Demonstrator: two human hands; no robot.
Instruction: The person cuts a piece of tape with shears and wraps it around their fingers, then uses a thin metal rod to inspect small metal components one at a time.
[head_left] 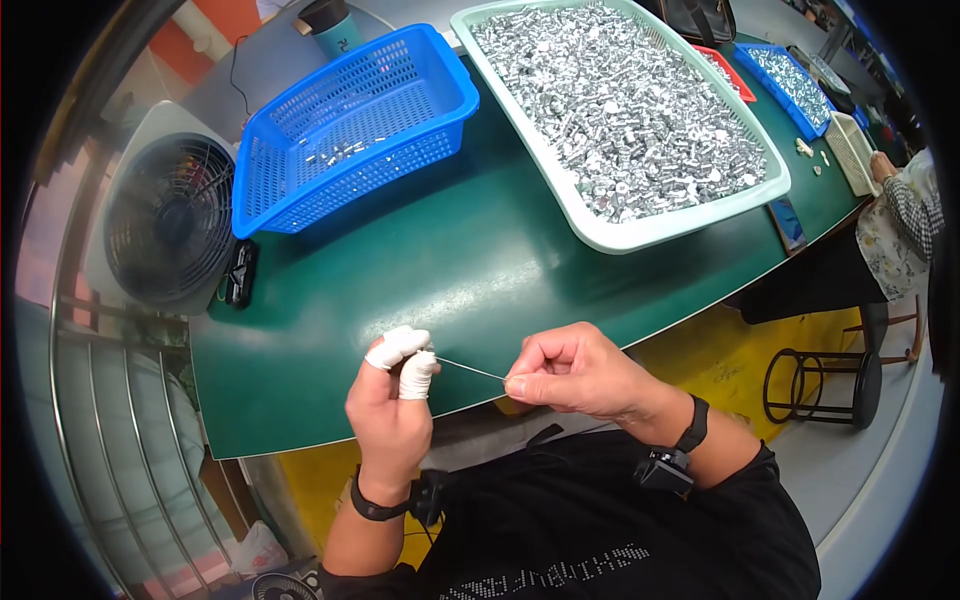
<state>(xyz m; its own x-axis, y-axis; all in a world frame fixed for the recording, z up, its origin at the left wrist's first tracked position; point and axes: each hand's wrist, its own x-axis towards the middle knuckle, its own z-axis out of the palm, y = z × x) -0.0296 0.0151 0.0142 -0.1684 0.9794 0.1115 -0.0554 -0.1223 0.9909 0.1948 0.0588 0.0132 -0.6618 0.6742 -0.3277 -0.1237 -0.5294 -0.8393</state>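
Note:
My left hand (392,408) is raised over the near edge of the green table (480,285). White wrapping covers its thumb and forefinger, which are pinched together; whatever sits between their tips is too small and hidden to name. From those tips a thin metal rod (468,368) slants down to my right hand (585,375), whose thumb and forefinger grip its other end. Beyond my hands, a pale green tub (625,238) is heaped with small silvery metal parts (620,110). A blue perforated basket (365,165) at the far left has several similar parts (340,152) on its bottom.
A fan (170,220) stands left of the table, near a small black object (240,273). A red tray (735,75), a blue tray (790,88) and a phone (787,222) lie at the right. Another person (905,215) sits there, near a black stool (825,390).

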